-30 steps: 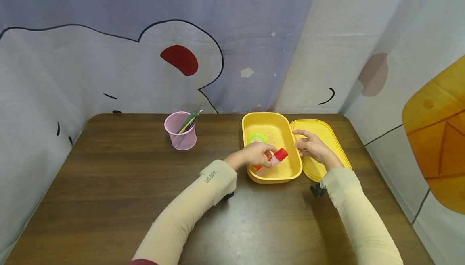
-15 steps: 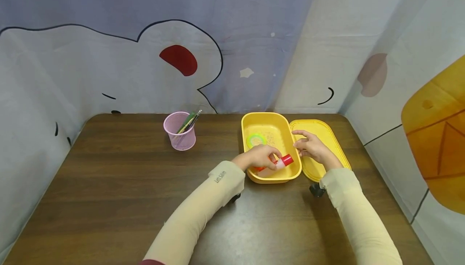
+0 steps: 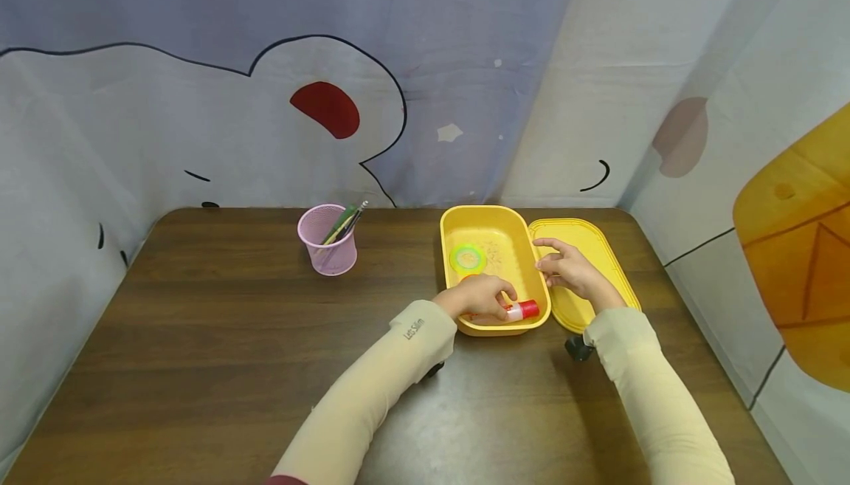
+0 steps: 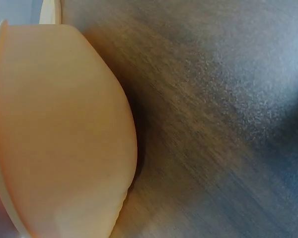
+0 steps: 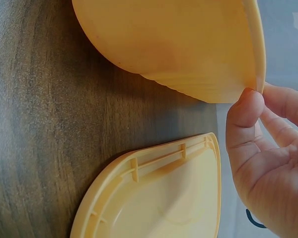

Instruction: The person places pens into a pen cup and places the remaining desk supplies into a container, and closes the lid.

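A yellow plastic box [image 3: 494, 210] stands uncovered at the back right of the table. My left hand [image 3: 477, 297] reaches over its near left wall and grips a glue stick [image 3: 523, 311], white with a red cap, lying low across the near end. My fingers cover the left part of the stick. At the box's right rim, my right hand [image 3: 571, 272] pinches the edge; the right wrist view shows its thumb [image 5: 249, 106] against the rim. In the left wrist view only the box's outer wall [image 4: 64, 134] shows, with the hand nearly out of frame.
Inside the box lies a round neon-green ring [image 3: 468, 247], with a bit of orange beside my left hand. The yellow lid [image 3: 591, 238] lies on the table to the right, under my right hand. A pink mesh cup [image 3: 334, 256] holds pens at the back. Behind hangs a printed curtain.
My left hand has moved right and toward me, lowering the glue stick from a tilt to nearly level at the box's near end. The right hand stays at the rim.
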### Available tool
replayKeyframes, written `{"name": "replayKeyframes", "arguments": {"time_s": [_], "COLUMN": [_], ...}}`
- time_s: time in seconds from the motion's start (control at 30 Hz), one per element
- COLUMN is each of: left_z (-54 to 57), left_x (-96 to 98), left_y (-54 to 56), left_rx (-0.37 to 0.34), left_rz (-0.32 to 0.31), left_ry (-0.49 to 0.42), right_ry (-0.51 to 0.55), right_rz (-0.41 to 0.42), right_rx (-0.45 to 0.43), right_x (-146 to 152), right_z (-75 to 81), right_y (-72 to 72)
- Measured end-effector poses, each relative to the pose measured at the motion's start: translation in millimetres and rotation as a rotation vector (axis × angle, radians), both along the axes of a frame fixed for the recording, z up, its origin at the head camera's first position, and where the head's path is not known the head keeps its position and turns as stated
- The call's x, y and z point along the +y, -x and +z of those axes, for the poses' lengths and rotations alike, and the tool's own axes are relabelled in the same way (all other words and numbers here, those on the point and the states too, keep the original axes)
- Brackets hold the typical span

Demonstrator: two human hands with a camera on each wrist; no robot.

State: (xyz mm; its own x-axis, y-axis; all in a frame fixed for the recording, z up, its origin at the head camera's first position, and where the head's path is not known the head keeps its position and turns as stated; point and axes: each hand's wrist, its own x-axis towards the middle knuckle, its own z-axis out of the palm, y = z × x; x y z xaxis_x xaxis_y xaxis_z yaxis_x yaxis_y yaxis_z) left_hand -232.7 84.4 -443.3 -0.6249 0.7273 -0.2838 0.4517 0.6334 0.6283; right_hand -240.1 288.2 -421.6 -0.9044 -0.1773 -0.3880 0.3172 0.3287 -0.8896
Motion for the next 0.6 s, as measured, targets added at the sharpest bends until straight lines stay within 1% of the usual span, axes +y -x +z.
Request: {"name": "replayKeyframes", "arguments": {"time_s": [0.07,0.17,0.3,0.43,0.53,0.6], "left_z": [0.0,0.1,0.8,3.9,7.3,9.4], "left_x": [-0.8,-1.6,-3.1,-6.1,-9.7,-12.8], "left_y": [-0.2,0.6,1.8,1.7,1.8,2.6], "left_rx": [-0.003,0.006,0.044,0.074,0.085,0.103], "left_rz": [0.002,0.000,-0.008,-0.011,0.013,0.041], "left_ry": [-0.013,-0.058,-0.103,-0.125,-0.158,-0.181], "right_ry": [0.006,0.019,0.009,0.001,0.005,-0.009], "right_rz": [0.001,-0.002,-0.004,-0.014,-0.046,-0.065], "right_rx": [-0.006,-0.013,0.005,0.025,0.046,0.067], "right_x": [-2.7,-3.6,3.0,7.1,12.6,17.6], "right_z": [4.0,5.3,-6.8,-10.5,-11.3,-11.7], "right_y": [-1.8,-2.3,2.6,1.9,-0.2,-1.9]}}
